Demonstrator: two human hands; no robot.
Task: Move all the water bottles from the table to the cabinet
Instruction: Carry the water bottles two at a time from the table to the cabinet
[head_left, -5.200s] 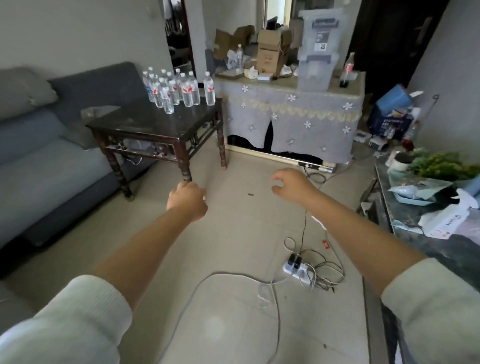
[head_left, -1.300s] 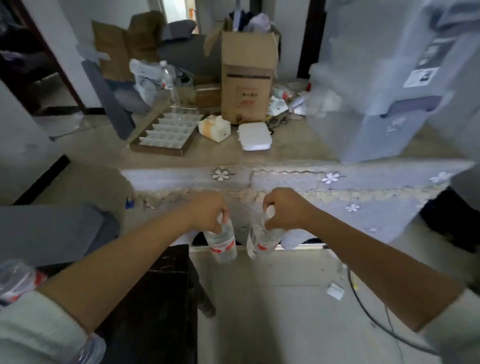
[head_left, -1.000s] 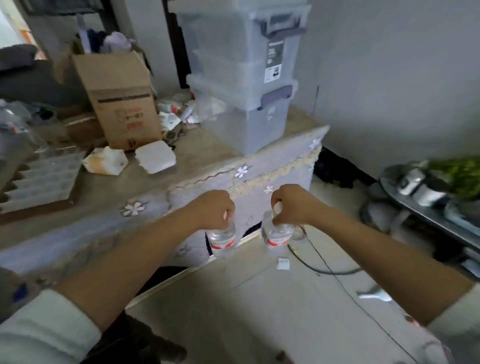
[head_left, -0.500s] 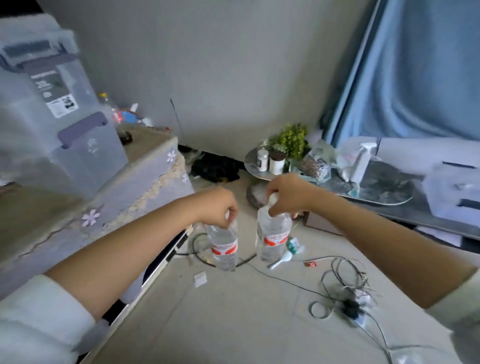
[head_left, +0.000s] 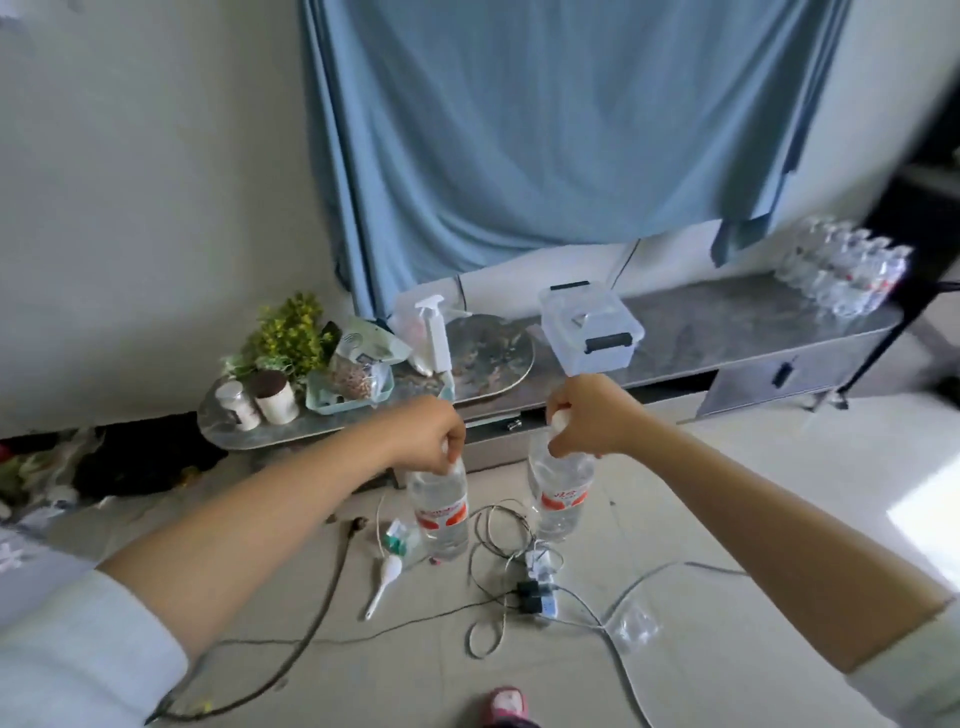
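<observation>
At the centre of the frame the left hand (head_left: 434, 434) grips one water bottle (head_left: 440, 506) by its neck and the right hand (head_left: 584, 415) grips another bottle (head_left: 560, 491) the same way, both hanging upright over the cable-strewn floor. The low cabinet (head_left: 737, 332) runs across the middle right, with a row of bottles (head_left: 844, 273) already standing at its far right end. To do this well, I'd step clear of the cables (head_left: 493, 571), carry both bottles right, and set them upright just beside that row.
</observation>
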